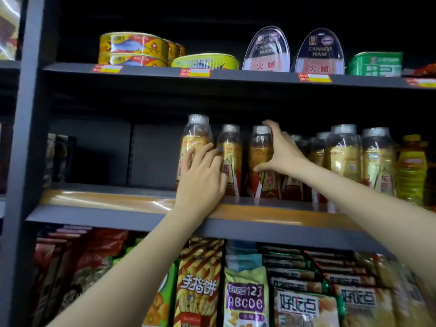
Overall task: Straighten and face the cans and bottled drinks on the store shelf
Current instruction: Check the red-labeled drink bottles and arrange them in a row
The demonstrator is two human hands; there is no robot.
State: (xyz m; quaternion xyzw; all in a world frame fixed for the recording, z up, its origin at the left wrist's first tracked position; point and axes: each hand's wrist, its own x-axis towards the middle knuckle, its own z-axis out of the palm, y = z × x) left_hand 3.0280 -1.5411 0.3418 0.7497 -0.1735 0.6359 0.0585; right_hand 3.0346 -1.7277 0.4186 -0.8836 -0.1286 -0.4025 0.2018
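The chief risk, as I judge it, is a topple: the tea bottles stand tall and narrow near the front lip of the middle shelf, so a twist or shove given high on the body could tip one forward off the edge or knock it into its neighbour. The right hand grips the third bottle near its shoulder, thumb hooked low at about seven o'clock from the palm and fingers curled over by the cap at eleven o'clock; a grip that high gives leverage to tilt rather than turn. The left hand lies with fingers fairly straight and slightly spread across the fronts of the first bottle and the second bottle, which sit at twelve and one o'clock from its knuckles; pressing there could push both back unevenly. More bottles crowd at three o'clock of the right hand, close enough for the forearm to brush. The cans sit on the shelf above, at eleven o'clock, well apart from both hands.
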